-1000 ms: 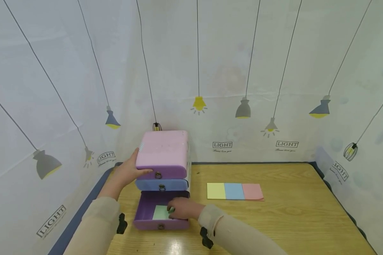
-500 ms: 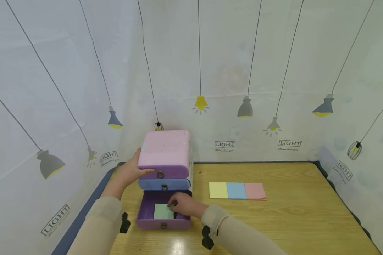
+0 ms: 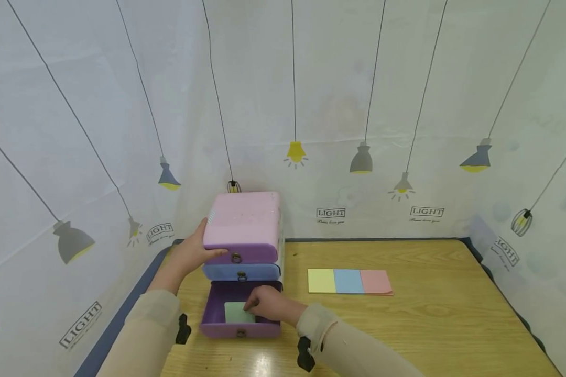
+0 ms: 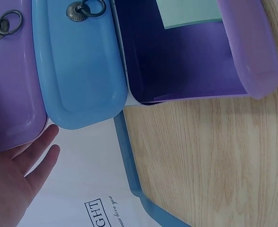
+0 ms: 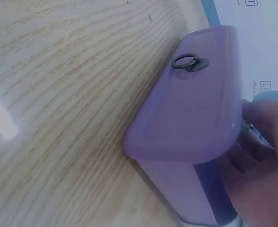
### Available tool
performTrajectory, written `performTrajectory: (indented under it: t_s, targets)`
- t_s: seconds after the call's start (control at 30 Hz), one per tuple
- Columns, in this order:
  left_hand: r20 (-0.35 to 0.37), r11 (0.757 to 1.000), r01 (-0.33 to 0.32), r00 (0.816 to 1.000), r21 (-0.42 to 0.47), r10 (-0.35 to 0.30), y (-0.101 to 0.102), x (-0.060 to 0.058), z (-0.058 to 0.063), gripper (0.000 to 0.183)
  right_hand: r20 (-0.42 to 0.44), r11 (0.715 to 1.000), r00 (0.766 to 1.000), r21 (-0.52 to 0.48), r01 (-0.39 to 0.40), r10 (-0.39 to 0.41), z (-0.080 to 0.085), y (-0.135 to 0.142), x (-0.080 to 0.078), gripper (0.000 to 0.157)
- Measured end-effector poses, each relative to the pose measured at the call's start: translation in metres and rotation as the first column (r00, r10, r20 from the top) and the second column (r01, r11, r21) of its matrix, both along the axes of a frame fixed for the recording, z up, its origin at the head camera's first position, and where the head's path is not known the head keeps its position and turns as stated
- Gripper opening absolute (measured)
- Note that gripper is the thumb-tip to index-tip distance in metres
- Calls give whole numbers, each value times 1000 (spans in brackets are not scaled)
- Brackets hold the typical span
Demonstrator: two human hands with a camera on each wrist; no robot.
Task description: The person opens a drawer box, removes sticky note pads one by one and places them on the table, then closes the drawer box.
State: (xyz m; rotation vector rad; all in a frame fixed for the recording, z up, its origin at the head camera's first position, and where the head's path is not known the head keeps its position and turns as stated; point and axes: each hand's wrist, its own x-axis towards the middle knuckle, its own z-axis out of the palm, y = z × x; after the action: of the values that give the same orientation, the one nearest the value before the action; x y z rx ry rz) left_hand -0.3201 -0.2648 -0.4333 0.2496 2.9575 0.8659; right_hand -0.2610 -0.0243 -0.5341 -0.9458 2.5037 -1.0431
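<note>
A small drawer cabinet [image 3: 242,217] with a pink top stands at the table's left. Its top purple and middle blue [image 4: 82,61] drawers are pushed in. The bottom purple drawer [image 3: 240,330] is pulled out, with a light green sticky note pad [image 3: 236,312] inside. My left hand [image 3: 188,256] rests against the cabinet's upper left corner, thumb across the front, fingers straight along the side. Over the open drawer, my right hand [image 3: 271,303] pinches the right edge of the green pad; in the right wrist view the drawer front [image 5: 191,104] partly hides the fingers.
Yellow [image 3: 321,281], blue [image 3: 347,281] and pink [image 3: 376,282] sticky note pads lie side by side on the wooden table [image 3: 434,319], right of the cabinet. A white wall cloth [image 3: 330,173] printed with lamps surrounds the table.
The right hand has shifted slightly at the green pad's right edge, and the pad has moved a little to the left within the drawer. The left hand stays on the cabinet.
</note>
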Motion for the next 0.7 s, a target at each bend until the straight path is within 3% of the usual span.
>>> performTrajectory:
  t_s: [0.43,0.7]
  targets:
    - [-14,999,12,1000,39,-11,0,0,1,128,-33,982,998,-183,50,-57,17,18,1,16]
    - [-21,999,7,1000,48,-6,3,1,0,127,-74,983,997,-184,7,-21,20,43,5,23]
